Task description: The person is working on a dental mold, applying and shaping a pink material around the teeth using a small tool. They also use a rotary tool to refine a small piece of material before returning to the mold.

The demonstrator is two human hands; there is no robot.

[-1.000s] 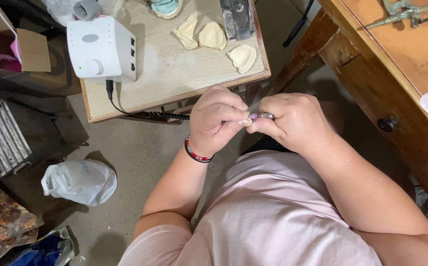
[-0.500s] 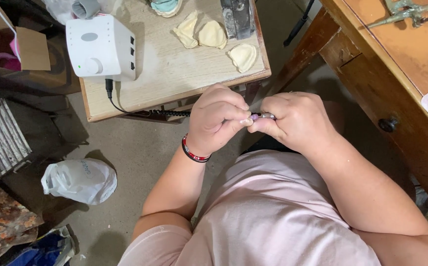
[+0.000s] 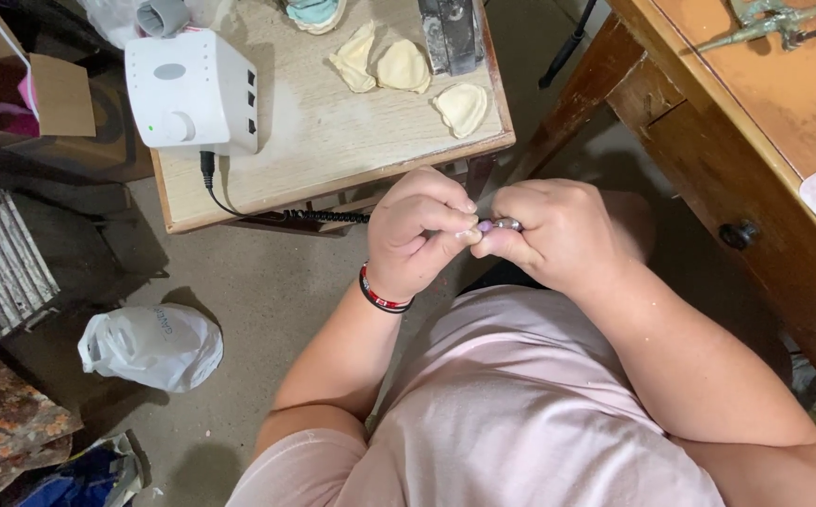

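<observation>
My right hand [image 3: 558, 230] is closed around a small handpiece with a purple and silver tip [image 3: 500, 225], which pokes out toward the left. My left hand [image 3: 419, 235], with a red and black wristband [image 3: 382, 293], pinches at that tip with thumb and fingers. Both hands meet in front of my chest, just below the edge of a small wooden table [image 3: 333, 150]. A coiled black cord [image 3: 277, 214] runs from the hands toward a white control box [image 3: 192, 89] on the table.
Three pale moulded pieces [image 3: 403, 70] and a dark metal tool [image 3: 453, 33] lie on the small table. A brown wooden desk [image 3: 755, 141] with a round knob stands at right. On the floor at left lie a white plastic bag [image 3: 150, 345], a cardboard box [image 3: 23, 99] and a slatted crate [image 3: 4, 268].
Both hands stay joined at the tool tip, with only slight finger shifts. The view has barely moved.
</observation>
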